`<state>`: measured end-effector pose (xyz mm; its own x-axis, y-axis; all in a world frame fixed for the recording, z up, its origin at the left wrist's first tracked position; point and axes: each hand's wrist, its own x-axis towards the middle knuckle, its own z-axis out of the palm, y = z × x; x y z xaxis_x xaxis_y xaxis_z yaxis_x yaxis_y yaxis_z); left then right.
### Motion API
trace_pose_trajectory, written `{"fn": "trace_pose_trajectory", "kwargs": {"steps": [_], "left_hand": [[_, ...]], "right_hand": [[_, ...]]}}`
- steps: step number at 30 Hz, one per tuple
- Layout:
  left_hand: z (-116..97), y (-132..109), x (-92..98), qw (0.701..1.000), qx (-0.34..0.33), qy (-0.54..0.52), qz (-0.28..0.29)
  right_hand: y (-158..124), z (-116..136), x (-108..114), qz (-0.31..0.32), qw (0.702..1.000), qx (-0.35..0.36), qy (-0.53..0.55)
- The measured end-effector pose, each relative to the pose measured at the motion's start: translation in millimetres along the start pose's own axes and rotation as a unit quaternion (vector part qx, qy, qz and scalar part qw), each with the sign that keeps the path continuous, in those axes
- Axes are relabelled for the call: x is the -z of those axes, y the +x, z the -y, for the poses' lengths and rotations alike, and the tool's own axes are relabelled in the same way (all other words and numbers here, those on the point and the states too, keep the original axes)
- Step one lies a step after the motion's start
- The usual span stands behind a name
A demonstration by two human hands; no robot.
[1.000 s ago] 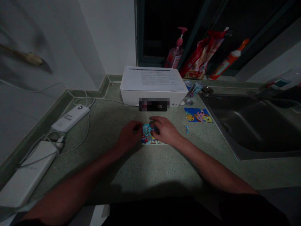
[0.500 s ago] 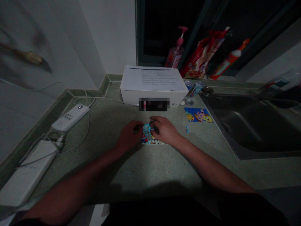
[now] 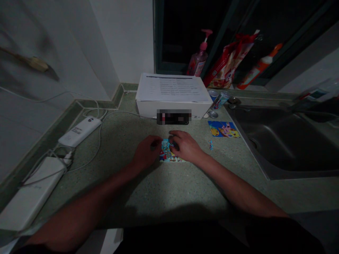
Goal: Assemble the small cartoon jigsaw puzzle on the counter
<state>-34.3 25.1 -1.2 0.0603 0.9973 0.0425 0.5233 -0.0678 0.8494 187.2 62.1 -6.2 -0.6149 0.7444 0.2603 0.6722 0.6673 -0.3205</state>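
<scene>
Left hand (image 3: 146,151), right hand (image 3: 186,146) nearly touching on light card jigsaw puzzle (image 3: 166,150), best pinched by its edges

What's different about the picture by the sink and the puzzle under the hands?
The picture by the sink lies uncovered, while the puzzle is partly hidden under the left hand and right hand. The picture looks whole; the puzzle looks patchy. Both are bright cartoon scenes lying flat on the speckled counter.
</scene>
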Motion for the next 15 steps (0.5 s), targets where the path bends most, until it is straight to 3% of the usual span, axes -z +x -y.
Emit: {"fn": "trace_pose_trajectory", "kwargs": {"steps": [15], "left_hand": [[1.7,-0.1,-0.9,1.000,0.002,0.007,0.000]], "right_hand": [[-1.1,0.8,0.5,0.003,1.000,0.004,-0.008]]}}
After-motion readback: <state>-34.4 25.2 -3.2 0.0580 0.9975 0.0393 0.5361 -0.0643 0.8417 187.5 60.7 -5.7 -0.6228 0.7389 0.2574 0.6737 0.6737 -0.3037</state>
